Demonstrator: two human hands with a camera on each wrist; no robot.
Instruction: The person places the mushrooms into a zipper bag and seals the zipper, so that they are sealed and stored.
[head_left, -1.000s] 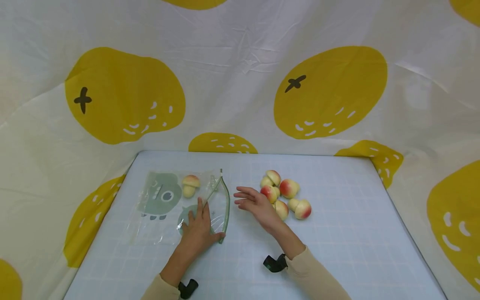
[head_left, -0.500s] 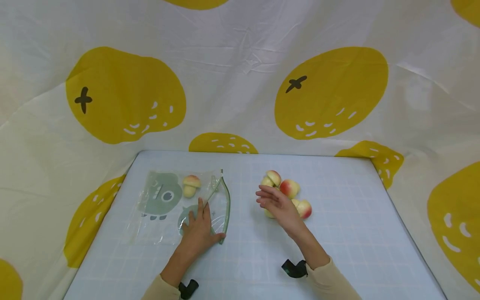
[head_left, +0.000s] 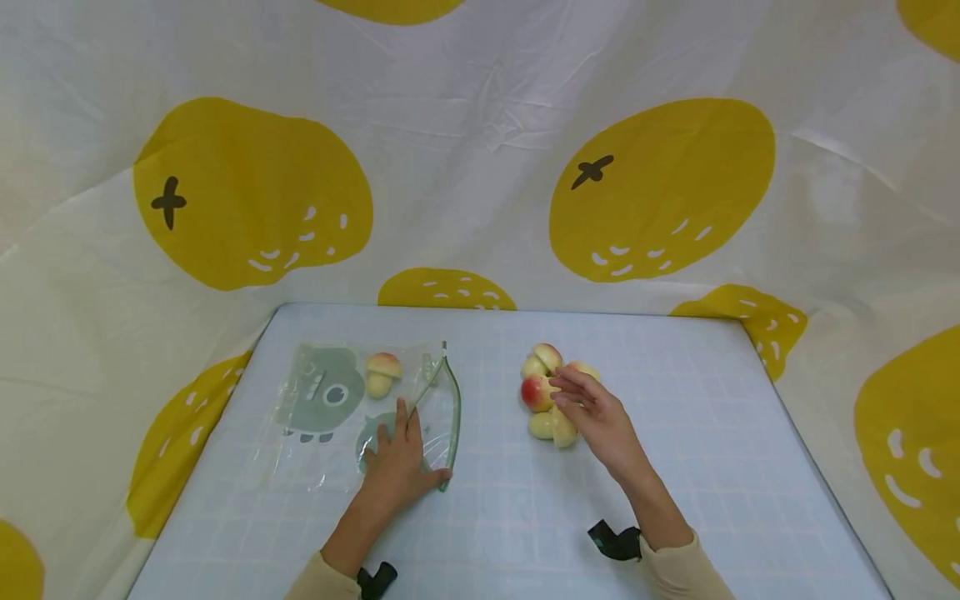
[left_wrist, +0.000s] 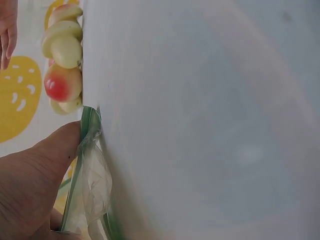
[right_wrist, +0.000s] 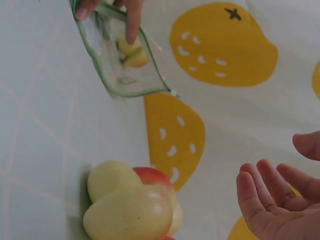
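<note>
A clear zip bag (head_left: 315,467) with a green dinosaur print lies on the left of the table. One toy mushroom (head_left: 382,375) with a reddish cap is inside it. My left hand (head_left: 397,458) rests at the bag's mouth, fingers spread and thumb against the green zip edge (left_wrist: 89,120), and the mouth gapes. Several cream and red toy mushrooms (head_left: 537,393) are clustered to the right of the bag. Over the right side of this cluster hovers my right hand (head_left: 603,421), fingers loosely bent and holding nothing; it partly covers some mushrooms in the head view.
The table (head_left: 750,467) has a pale checked cover. Behind and around it hangs a white cloth (head_left: 465,192) printed with large yellow fruit. A black camera mount (head_left: 617,542) sits at the right wrist.
My right hand has moved right, from beside the bag's mouth to over the right side of the mushroom cluster. The left hand and the bag have stayed in place.
</note>
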